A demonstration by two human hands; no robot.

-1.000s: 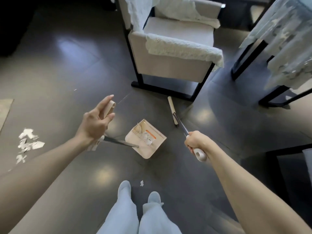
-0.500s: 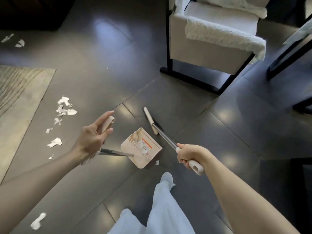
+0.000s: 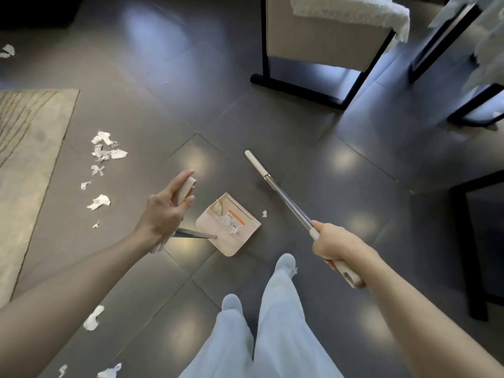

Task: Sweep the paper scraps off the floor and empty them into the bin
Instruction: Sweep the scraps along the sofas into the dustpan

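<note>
The broom (image 3: 289, 203) has swung right, away from the dustpan (image 3: 229, 227).
Right hand (image 3: 335, 244) grips the broom; left hand (image 3: 163, 214) loosely holds the dustpan by its handle; paper scraps (image 3: 105, 151) lie centre-left.

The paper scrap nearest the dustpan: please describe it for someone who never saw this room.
Find the beige dustpan ahead of the person's feet. Between its right edge and the broom's metal handle lies one tiny white scrap. It is alone; the bigger scraps cluster left, by the rug.

dustpan (image 3: 231, 244): 1 | broom (image 3: 289, 203): 1 | rug (image 3: 27, 159): 1 | armchair (image 3: 321, 45): 1 | paper scraps (image 3: 98, 202): roughly a dozen
</note>
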